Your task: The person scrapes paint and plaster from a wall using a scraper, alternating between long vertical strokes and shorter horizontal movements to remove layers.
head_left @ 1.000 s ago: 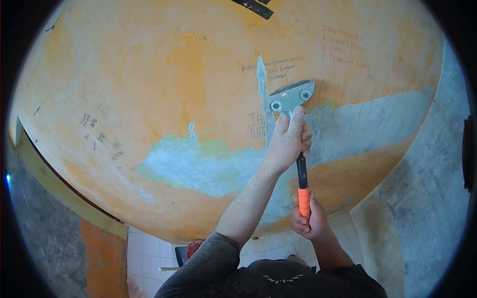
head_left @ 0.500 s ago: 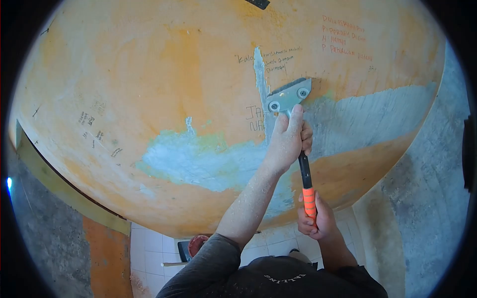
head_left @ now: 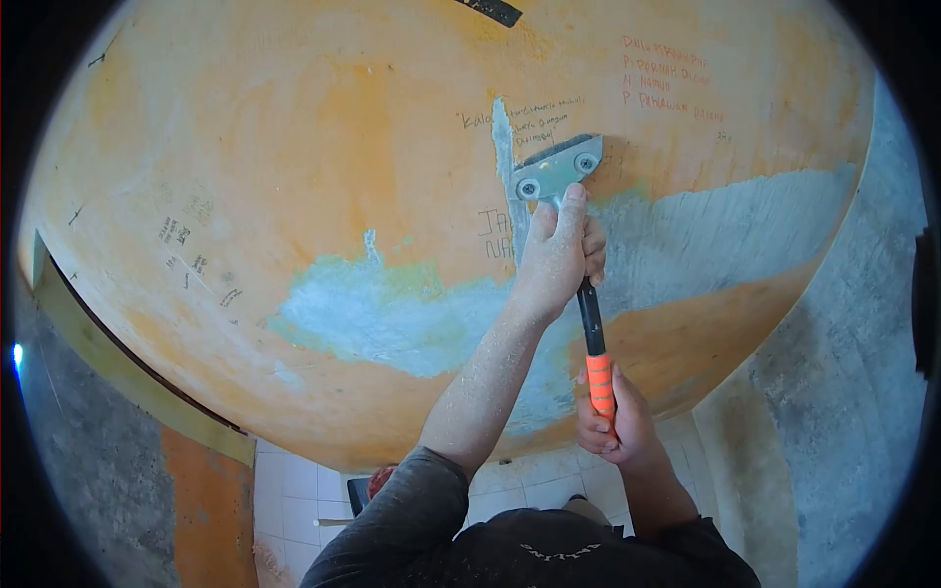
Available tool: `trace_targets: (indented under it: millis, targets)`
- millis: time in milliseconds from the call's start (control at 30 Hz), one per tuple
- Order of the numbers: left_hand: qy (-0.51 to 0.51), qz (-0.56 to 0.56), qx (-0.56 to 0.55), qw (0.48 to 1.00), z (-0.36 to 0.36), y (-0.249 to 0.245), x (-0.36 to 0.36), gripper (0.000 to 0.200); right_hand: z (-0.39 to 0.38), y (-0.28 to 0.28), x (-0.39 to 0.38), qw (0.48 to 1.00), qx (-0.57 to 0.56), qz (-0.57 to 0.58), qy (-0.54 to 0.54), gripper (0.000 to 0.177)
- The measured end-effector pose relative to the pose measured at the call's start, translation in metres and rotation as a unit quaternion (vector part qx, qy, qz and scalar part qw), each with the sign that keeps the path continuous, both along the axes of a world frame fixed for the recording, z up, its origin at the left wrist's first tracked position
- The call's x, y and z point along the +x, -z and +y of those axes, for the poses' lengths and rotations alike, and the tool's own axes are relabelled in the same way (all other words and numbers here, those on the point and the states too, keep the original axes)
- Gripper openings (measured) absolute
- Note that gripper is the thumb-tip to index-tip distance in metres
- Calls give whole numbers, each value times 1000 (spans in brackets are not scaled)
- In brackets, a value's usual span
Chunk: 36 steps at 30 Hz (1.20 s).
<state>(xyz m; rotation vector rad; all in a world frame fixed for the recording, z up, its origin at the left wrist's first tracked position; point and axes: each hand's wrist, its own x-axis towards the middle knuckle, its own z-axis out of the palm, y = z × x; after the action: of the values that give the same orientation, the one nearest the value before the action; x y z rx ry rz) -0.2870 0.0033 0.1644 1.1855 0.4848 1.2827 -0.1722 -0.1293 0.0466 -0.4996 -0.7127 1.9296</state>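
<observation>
head view shows a big orange-painted plaster wall (head_left: 294, 147) filling most of the frame. across its right side runs a wide grey strip of bare scraped surface (head_left: 725, 230), and at centre left lies a pale blue-green patch (head_left: 363, 314) where the paint is gone. a rough grey concrete wall (head_left: 833, 412) stands at the right edge, and white floor tiles (head_left: 294, 490) show at the bottom. the person's dark grey shirt (head_left: 529, 554) sits at bottom centre. the left hand (head_left: 557, 257), dusted white, is closed around the upper shaft of a scraper (head_left: 554, 169) with a flat grey metal head and a black-and-orange handle, its forefinger stretched up to touch the head. the right hand (head_left: 610, 423), lower and right of centre, is clenched around the orange grip at the handle's end. the scraper's head lies against the orange wall just above centre, beside a narrow grey scraped streak (head_left: 502, 132). small red handwritten lines (head_left: 667, 83) sit at the upper right.
</observation>
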Motion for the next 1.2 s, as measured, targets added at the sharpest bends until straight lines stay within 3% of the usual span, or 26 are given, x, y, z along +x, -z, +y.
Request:
trace_targets:
  millis: [167,267,467,700,867,1000,1200]
  targets:
    - [24,10,-7,1000,-1,6,-4,34,-1,8,0,1000,8,4,0,48]
    - [10,8,11,1000,4,-15,-4,34,3,-6,-3,1000,16,-4,7,48]
    - [22,12,-21,999,-10,5,-8,33,-10,8,-6,1000,-4,0,2,48]
    - [8,-6,35,999,9,-27,-4,33,11,-16,-7,1000,20,-1,15,49]
    - [1,23,2,1000,-1,0,-4,33,-1,-1,-4,1000,13,-13,7,50]
    - [0,0,52,999,12,-35,-2,32,16,-26,-4,999,18,-23,27,49]
    - [-10,5,23,1000,0,-17,-7,34,5,-8,-9,999,-15,-22,27,49]
